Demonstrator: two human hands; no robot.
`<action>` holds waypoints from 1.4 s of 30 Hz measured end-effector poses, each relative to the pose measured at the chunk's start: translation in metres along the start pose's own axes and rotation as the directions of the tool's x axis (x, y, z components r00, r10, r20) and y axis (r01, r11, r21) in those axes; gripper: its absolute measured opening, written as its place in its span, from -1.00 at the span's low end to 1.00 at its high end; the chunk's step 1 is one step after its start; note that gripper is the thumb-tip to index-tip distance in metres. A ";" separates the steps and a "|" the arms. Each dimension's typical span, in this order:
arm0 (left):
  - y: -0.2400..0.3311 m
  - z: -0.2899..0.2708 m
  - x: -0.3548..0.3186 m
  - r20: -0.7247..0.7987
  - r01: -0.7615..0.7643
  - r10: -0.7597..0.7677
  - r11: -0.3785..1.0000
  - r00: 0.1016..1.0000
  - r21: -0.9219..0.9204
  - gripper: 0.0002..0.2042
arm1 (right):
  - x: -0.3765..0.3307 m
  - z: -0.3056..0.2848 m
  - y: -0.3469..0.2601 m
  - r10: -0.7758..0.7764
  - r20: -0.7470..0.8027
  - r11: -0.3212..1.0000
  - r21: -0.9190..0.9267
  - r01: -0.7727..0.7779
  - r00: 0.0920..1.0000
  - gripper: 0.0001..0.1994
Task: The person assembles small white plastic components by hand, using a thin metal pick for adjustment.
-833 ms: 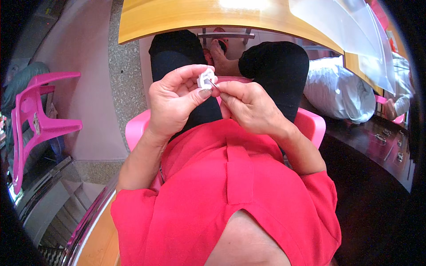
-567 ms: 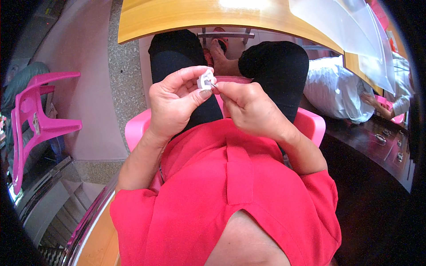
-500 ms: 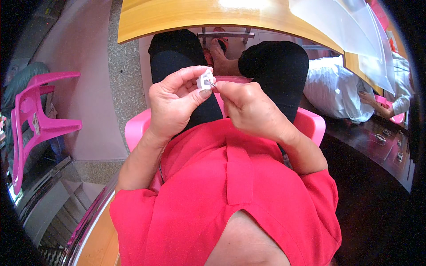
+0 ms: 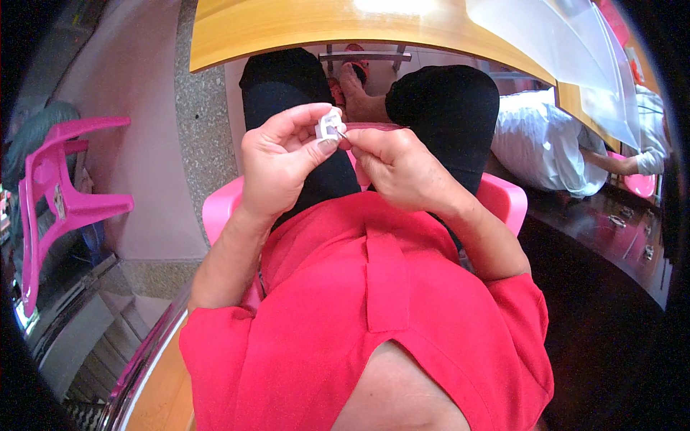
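Over my lap, my left hand (image 4: 282, 159) pinches a small white plastic part (image 4: 328, 126) between thumb and fingertips. The part looks hollow, with a raised rim; its exact kind is not clear. From the right, my right hand (image 4: 399, 162) is closed on a thin metal piece (image 4: 342, 135), most of it hidden by the fingers. The metal tip meets the open side of the white part. Whether it is a tool or a pin cannot be made out.
A wooden table (image 4: 287, 32) with translucent plastic sheets (image 4: 575, 65) lies ahead. Pink chair armrests (image 4: 505, 205) flank me; another pink chair (image 4: 65, 194) stands left. At right are a white sack (image 4: 539, 144), another person's arm (image 4: 611, 164) and a dark surface with small metal pieces (image 4: 617, 221).
The white part has tilted and shifted slightly up and left in my left hand. My right hand has turned a little. The other person's arm at right has moved.
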State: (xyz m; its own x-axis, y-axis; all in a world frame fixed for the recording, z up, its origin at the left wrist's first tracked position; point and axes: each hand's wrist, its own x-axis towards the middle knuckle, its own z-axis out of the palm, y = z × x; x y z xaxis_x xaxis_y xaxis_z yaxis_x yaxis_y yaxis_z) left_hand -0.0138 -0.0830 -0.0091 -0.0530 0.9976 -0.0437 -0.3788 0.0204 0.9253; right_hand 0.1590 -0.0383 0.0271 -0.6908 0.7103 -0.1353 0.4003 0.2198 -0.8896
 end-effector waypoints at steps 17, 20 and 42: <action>0.004 0.003 0.000 0.024 -0.048 0.048 0.999 0.999 -0.005 -0.69 | 0.002 -0.011 -0.006 0.313 0.268 0.748 0.521 -0.411 0.911 -0.80; 0.004 0.001 0.000 0.033 -0.035 0.035 0.999 0.999 0.007 -0.68 | 0.005 -0.010 -0.009 0.287 0.241 0.810 0.455 -0.369 0.927 -0.81; 0.014 -0.005 0.007 0.119 0.219 -0.195 0.945 0.974 -0.243 -0.66 | 0.002 -0.018 -0.023 -0.123 0.032 0.837 -0.534 0.121 0.992 -0.79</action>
State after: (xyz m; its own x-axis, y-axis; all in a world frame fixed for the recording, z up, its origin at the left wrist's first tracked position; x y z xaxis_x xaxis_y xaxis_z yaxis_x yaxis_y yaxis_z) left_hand -0.0238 -0.0759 0.0017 0.1323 0.9751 -0.1781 -0.5939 0.2219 0.7733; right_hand 0.1592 -0.0297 0.0557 -0.7536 0.6561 -0.0393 0.5730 0.6266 -0.5283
